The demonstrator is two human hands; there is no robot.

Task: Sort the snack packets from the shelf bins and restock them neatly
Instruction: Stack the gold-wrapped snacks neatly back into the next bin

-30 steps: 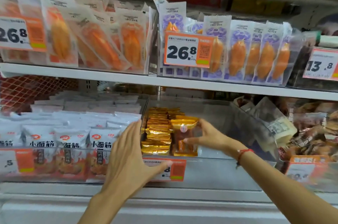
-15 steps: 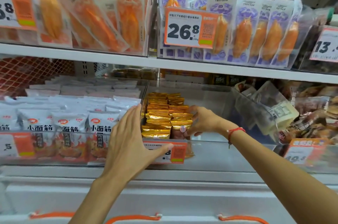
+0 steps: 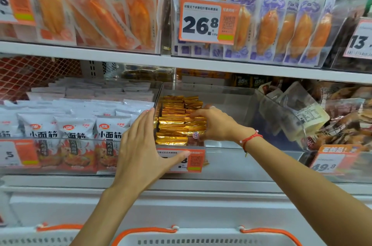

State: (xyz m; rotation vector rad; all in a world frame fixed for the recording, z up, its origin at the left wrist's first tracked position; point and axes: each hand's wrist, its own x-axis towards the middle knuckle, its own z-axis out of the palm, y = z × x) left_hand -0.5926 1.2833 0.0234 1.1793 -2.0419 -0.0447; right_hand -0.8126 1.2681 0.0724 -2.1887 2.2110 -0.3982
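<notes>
I see my left hand (image 3: 141, 145) flat against the near left corner of the clear bin (image 3: 231, 101) on the lower shelf, fingers straight and together along the bin's left wall, thumb spread across the orange price tag (image 3: 193, 160) on its front. That grip is wide and holds nothing; it only rests on the bin.

My right hand (image 3: 217, 124) reaches in from the right with its fingers curled over the right row of gold snack packets (image 3: 173, 123). Its grip is narrow, closed on the nearest packets of that row, just above a red-and-white round sticker (image 3: 195, 135). A red string bracelet (image 3: 250, 139) sits on that wrist.

The gold packets stand in two tight rows against the left wall of the bin; the right part of the bin shows bare plastic.

Left of the bin, white packets with red print (image 3: 74, 137) fill the neighbouring compartment. On the upper shelf (image 3: 181, 62), orange crab-stick packs (image 3: 267, 30) stand behind a 26.8 price card (image 3: 207, 21). A white basket with orange handles (image 3: 201, 235) lies at the near edge.
</notes>
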